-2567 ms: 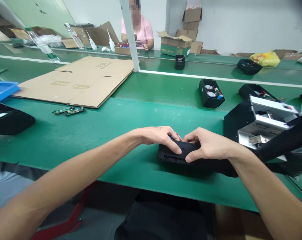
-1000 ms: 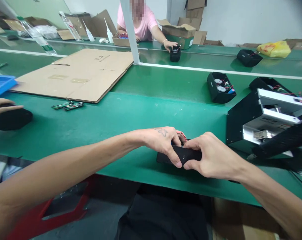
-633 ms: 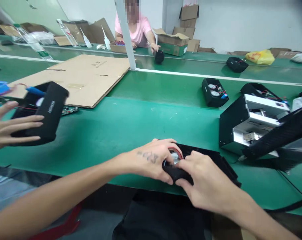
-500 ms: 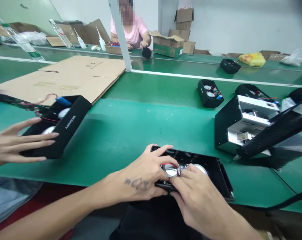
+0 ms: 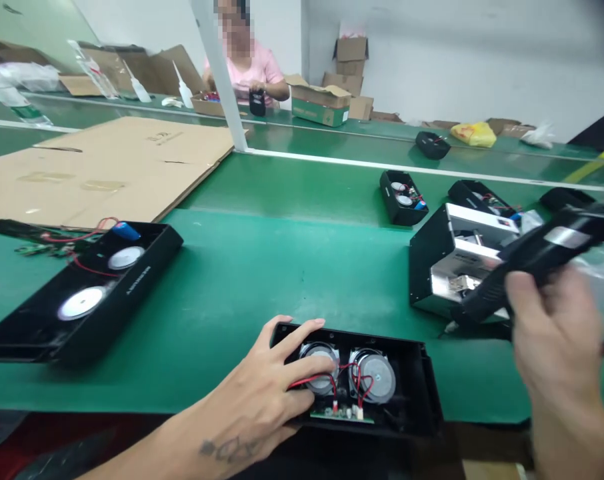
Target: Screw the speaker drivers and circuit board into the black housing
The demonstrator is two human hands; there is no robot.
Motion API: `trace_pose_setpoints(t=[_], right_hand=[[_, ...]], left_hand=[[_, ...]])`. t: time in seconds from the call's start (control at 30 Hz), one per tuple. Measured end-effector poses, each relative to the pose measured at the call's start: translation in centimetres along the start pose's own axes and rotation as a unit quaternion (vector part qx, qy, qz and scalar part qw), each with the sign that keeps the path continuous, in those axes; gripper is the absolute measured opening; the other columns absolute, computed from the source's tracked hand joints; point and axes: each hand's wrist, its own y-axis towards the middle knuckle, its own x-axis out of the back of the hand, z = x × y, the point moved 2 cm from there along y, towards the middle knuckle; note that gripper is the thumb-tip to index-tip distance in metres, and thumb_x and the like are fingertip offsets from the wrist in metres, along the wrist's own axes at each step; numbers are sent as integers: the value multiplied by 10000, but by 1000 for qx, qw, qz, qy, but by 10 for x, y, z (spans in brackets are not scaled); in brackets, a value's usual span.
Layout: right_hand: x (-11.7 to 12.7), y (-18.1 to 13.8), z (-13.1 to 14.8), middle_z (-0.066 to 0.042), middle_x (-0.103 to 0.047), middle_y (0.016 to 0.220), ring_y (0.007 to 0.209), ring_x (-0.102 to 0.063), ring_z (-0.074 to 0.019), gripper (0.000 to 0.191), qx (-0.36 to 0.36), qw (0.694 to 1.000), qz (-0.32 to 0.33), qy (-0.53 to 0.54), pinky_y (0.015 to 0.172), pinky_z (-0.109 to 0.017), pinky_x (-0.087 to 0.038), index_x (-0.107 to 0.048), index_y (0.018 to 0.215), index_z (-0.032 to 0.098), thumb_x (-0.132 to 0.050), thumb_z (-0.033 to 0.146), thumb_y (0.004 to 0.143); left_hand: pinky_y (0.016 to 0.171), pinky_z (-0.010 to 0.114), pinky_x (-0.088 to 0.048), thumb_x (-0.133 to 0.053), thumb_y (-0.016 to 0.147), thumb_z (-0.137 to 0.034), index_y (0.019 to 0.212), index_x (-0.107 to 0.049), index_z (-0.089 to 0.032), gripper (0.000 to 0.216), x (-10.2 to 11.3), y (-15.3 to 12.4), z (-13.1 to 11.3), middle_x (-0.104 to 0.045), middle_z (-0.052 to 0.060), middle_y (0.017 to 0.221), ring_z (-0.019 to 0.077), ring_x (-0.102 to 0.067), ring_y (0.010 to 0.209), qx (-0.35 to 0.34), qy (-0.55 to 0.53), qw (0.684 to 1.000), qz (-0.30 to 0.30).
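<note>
My left hand (image 5: 287, 377) grips the left end of an open black speaker housing (image 5: 415, 383) at the table's near edge. Its fingers reach over the rim and onto the nearer-left of two round silver speaker drivers (image 5: 377, 377). Red wires run from the drivers to a green circuit board (image 5: 342, 417) along the near wall. At the right, my right hand (image 5: 552, 327), smeared by motion, is closed round a black electric screwdriver (image 5: 537, 250). The screwdriver's bit points down and left, in front of a black and silver screw feeder (image 5: 432, 267).
Another open speaker housing (image 5: 142, 280) with loose wires and a blue battery lies at left. Flat cardboard (image 5: 132, 157) is behind it. More housings (image 5: 405, 200) stand at the back right. A white post (image 5: 219, 73) rises from the table; a person in pink (image 5: 265, 67) sits beyond.
My right hand has left the housing and taken hold of the screwdriver. Another person's hand has gone from the left housing, which now sits lower in view. The red wires now show uncovered.
</note>
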Motion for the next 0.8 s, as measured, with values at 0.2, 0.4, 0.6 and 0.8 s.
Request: trace_pose_setpoints(t=[0.2, 0.4, 0.6, 0.8], right_hand=[[-21, 10, 1, 47, -684, 859, 691, -642, -183, 461, -6, 961, -158, 225, 709, -376, -563, -701, 1073, 260, -1009, 370, 747], [-9, -1, 22, 91, -587, 628, 483, -526, -123, 356, -82, 943, -56, 319, 515, -286, -406, -655, 1023, 254, -943, 339, 832], [22, 23, 65, 101, -543, 597, 473, -500, -113, 242, 112, 912, -241, 311, 503, -294, -422, -634, 893, 254, -871, 221, 863], [3, 54, 56, 98, -561, 526, 421, -554, -139, 294, 126, 946, -216, 209, 475, -305, -463, -616, 786, 248, -909, 251, 817]], left_hand=[[1319, 587, -211, -874, 895, -420, 1033, -784, -342, 182, -8, 0, 4, -764, -62, 1456, 405, -406, 1661, -1, 11, 999, -43], [1238, 559, -291, -876, 912, -481, 934, -783, -350, 162, -15, 10, 2, -790, -53, 1409, 390, -470, 1611, 61, 11, 991, -117], [1210, 545, -314, -922, 867, -513, 907, -800, -360, 200, -24, 22, 4, -789, -58, 1384, 393, -496, 1575, 50, 21, 989, -137], [1283, 465, -177, -947, 881, -478, 889, -776, -334, 223, -21, 25, 4, -769, -85, 1410, 326, -403, 1629, 34, 6, 990, -140]])
